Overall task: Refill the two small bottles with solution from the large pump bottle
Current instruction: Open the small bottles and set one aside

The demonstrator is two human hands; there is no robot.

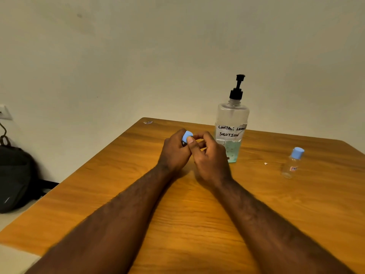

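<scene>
**Two hands on one capped bottle**

1. Surface and room. A wooden tabletop [177,218] with an orange-brown grain stands against a plain beige wall [138,56]. A black bag [13,175] lies on the floor at left, below a wall socket [5,112].
2. Held bottle [184,143]. The left hand [174,154] is wrapped around it above the tabletop centre, hiding its body. The right hand [210,158] pinches its blue cap [187,135], thumb on the cap.
3. Pump bottle [231,119]. It stands upright just behind the right hand. It is clear with a black pump, hand-lettered "CONTACT LENS SOLUTION", and greenish liquid fills its lower part.
4. Second bottle [292,165]. It stands well apart at right, clear with a blue cap on.
</scene>
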